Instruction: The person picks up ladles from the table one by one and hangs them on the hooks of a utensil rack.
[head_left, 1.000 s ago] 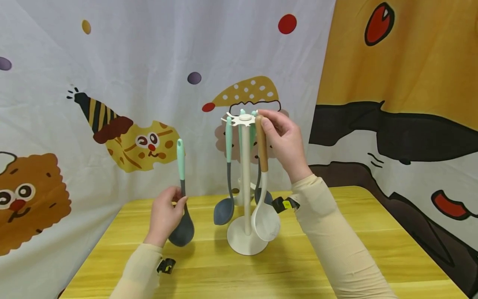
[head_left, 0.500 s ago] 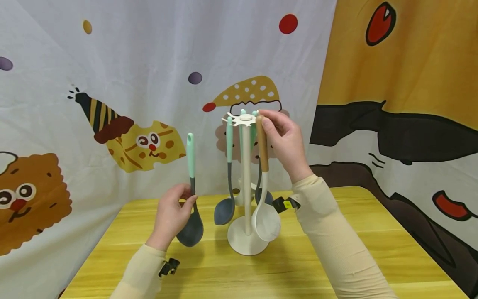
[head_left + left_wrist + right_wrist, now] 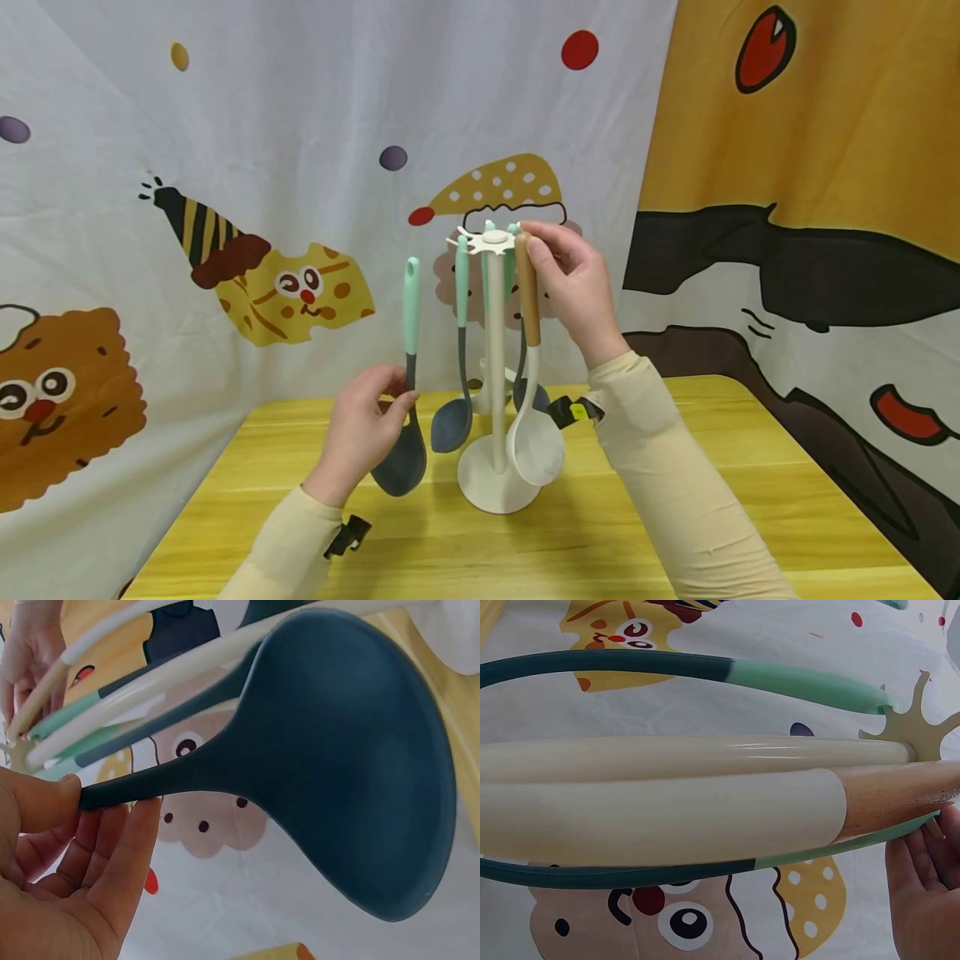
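Note:
My left hand (image 3: 365, 429) pinches the dark grey stem of a ladle (image 3: 403, 462) with a mint-green handle, upright and left of a cream utensil stand (image 3: 495, 375). In the left wrist view, thumb and fingertips grip its stem and the broad bowl (image 3: 352, 765) faces the camera. My right hand (image 3: 577, 279) pinches the top of the wooden handle of a white ladle (image 3: 537, 450) at the stand's hook ring (image 3: 495, 239). Whether that handle sits on its hook is hidden by my fingers.
A mint-handled grey utensil (image 3: 452, 425) hangs on the stand's left, close to the held ladle. Another grey utensil (image 3: 536, 396) hangs behind, partly hidden, along with a white one. The stand's round base (image 3: 487, 492) rests on a yellow wood-grain table (image 3: 637, 508), before a printed cloth.
My left hand has carried the mint-handled ladle rightward, closer to the stand, and its handle top sits slightly higher. My right hand has stayed at the white ladle's handle.

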`<state>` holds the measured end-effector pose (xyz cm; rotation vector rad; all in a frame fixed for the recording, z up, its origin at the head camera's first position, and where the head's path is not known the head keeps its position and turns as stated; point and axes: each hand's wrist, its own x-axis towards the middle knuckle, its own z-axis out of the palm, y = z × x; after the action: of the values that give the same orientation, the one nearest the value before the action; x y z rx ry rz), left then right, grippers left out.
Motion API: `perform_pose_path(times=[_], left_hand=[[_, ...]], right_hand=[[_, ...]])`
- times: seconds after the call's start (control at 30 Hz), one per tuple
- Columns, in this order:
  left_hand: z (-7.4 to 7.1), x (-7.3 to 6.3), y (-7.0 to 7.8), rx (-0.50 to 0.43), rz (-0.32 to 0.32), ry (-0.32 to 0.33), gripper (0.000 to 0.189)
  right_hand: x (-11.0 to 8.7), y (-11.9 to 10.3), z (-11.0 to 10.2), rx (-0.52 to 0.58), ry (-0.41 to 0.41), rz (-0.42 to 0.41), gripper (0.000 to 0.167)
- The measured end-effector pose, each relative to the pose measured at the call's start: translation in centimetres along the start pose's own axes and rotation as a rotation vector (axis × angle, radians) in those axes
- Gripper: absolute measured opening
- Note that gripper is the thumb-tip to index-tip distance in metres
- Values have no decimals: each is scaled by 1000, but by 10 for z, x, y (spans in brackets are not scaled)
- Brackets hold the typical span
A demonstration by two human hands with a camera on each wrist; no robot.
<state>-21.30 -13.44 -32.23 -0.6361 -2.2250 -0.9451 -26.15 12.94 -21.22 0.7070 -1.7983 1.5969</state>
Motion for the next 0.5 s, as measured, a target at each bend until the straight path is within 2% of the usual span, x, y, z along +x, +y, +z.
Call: perform_pose_path(times=[0.23,0.5], left_hand=[[3,4,11,-43,12,-20,19],[10,8,21,-75,54,-13,18]], right_hand=[[0,0,0,-3,1,6,32],[0,0,0,-7,4,11,32]])
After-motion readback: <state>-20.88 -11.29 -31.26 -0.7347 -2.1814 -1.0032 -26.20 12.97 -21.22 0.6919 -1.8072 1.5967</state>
